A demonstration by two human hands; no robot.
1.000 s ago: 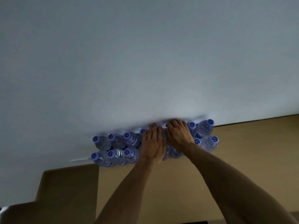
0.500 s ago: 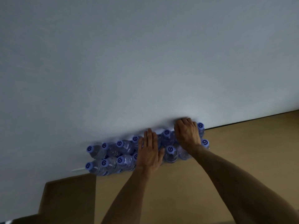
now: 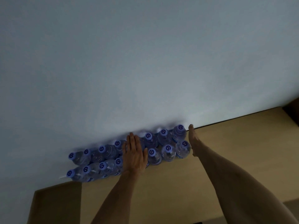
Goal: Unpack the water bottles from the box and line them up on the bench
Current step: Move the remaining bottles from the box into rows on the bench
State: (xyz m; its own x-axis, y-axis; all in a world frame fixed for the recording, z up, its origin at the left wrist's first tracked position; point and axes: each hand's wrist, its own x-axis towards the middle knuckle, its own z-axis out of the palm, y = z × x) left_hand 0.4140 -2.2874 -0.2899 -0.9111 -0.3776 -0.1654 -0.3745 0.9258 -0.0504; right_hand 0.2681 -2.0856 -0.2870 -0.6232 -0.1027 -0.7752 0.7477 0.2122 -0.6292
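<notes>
In the head view, your left hand (image 3: 135, 155) lay flat and open, fingers together and stretched, palm down across the middle of the water bottles (image 3: 129, 152). It gripped nothing. Your right hand (image 3: 193, 140) stood edge-on against the right end of the group, fingers straight and together, also holding nothing, pressed beside the end bottle (image 3: 182, 148).

The bottles stood in two rows on the bench (image 3: 178, 183), hard against the pale wall (image 3: 145, 62), blue caps (image 3: 152, 152) up. The far-left ones leaned outward in this wide lens; whether they truly tilted, you could not tell.

The risk, as I judge it, was the squeeze itself. If your right hand had pushed the end inward too hard, the front row could have buckled toward the bench edge, or the leftmost bottle (image 3: 76, 172), which sat close to where the bench seemed to end, could have toppled off. Light plastic bottles slide and tip easily under a sideways shove.

Much stayed unclear. The box was not in sight, so you could not confirm it was emptied. Your left hand hid at least one bottle in each row. The light was dim, labels were unreadable, and the dark shape at lower left (image 3: 55, 204) could not be identified.
</notes>
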